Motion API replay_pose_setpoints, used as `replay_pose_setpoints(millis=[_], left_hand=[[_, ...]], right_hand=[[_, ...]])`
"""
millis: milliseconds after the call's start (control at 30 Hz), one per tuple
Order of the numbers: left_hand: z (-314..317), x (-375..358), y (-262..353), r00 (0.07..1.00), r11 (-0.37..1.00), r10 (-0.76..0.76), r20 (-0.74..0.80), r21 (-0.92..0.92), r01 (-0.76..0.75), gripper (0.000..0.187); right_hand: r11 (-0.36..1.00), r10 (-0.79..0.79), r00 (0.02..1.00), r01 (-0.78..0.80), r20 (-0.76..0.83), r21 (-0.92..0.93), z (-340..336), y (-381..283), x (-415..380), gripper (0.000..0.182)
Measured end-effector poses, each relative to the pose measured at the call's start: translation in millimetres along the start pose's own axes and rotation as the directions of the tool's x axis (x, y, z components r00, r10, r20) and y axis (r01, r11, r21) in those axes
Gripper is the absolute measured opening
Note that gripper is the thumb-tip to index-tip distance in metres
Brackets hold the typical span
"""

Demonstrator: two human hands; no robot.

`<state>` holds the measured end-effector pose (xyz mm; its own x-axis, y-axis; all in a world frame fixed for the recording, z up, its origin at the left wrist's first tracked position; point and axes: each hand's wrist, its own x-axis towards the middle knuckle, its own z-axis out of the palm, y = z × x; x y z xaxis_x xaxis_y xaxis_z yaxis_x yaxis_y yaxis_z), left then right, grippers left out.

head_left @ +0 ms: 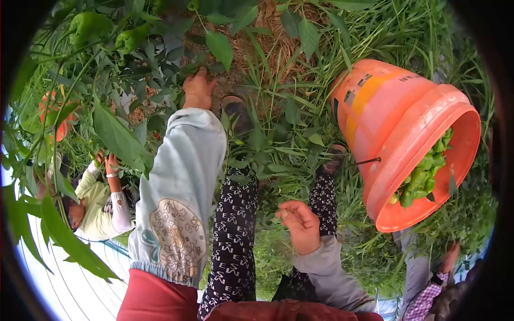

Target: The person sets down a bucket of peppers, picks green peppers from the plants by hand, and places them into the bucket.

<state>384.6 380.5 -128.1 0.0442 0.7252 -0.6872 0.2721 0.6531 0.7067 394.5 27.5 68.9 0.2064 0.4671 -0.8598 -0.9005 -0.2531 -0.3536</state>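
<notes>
My left hand [198, 92] reaches low into the leaves of a pepper plant [160, 67]. Its fingertips are partly covered by foliage, so what they touch is hidden. My right hand [301, 226] hovers above my leg, fingers loosely curled in with the thumb against them, and nothing shows in it. Green peppers [90, 28] hang from the plant at the upper left. An orange bucket [393, 120] lies tilted in the grass to my right, its mouth towards me. Inside it are several green peppers [423, 174].
Another person [99, 214] crouches at the left, hands up among the plants. A second person's leg and checked sleeve [425, 299] show at the lower right. Behind the leaves at the left is a red-orange object [59, 115]. Tall grass [407, 32] surrounds the bucket.
</notes>
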Motion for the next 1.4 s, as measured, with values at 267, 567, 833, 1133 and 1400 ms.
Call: replay_pose_setpoints(millis=[267,567,833,1133,1400], left_hand=[[-22,-67,24,0.998,0.978,-0.048,0.027,0.206,0.042,0.019],[-54,-103,32,0.97,0.784,0.242,0.025,0.583,-0.211,0.029],[-55,-111,62,0.971,0.638,-0.128,0.201,0.766,-0.075,0.026],[-10,-51,127,0.644,-0.125,0.361,0.675,0.719,-0.684,0.023],[-40,47,160,0.834,-0.756,0.223,0.504,0.63,-0.178,0.02]], right_hand=[[1.0,0.018,0.999,-0.017,0.044,-0.024,12,-11,-4,0.016],[0.996,-0.015,0.999,0.018,0.036,-0.089,4,-26,-9,0.017],[0.992,-0.084,0.996,0.082,-0.018,-0.094,-1,-10,3,0.014],[0.999,-0.026,1.0,0.026,-0.017,-0.031,-6,-2,8,0.013],[0.998,-0.047,0.999,0.046,-0.003,-0.049,-5,5,15,0.013]])
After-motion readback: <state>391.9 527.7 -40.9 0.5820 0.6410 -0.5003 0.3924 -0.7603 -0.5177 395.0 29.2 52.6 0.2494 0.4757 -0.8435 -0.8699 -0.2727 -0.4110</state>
